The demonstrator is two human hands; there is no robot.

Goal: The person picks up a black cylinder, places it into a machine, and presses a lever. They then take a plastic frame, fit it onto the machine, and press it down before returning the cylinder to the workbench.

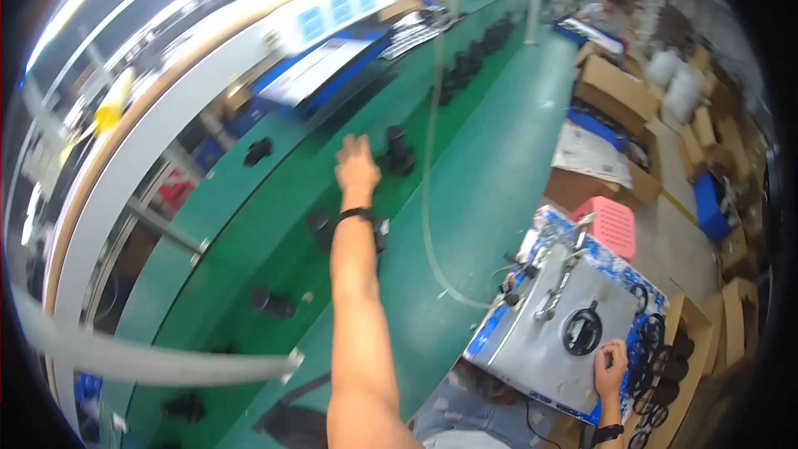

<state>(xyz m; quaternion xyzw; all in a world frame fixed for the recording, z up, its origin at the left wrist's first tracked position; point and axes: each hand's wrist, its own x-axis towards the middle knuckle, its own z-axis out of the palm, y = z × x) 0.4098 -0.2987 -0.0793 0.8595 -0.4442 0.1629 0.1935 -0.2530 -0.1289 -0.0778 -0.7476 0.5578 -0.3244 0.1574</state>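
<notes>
The fingers of the left hand (357, 165) are spread loosely and hold nothing; they reach toward a black cylindrical part (400, 150) that stands upright just beside them, in the middle of the frame. I cannot tell if they touch it already. The right hand (611, 370), in the lower right of the frame, lies on a grey metal plate (540, 341); its fingers are bent, and whether they pinch something is not clear. Near it on the plate lies a black round ring part (582, 333), and a bunch of thin black rings (644, 349) hangs at the plate's right edge.

As far as I can judge, the work is in the middle: the part is not yet picked up, and many similar black parts (470, 62) wait further on the green belt (274, 224), toward the upper middle. The belt looks smooth and a little shiny, and the green desk (490, 175) beside it is matte. A pink plastic stool (611, 224) and brown cardboard boxes (615, 87) stand at the right.
</notes>
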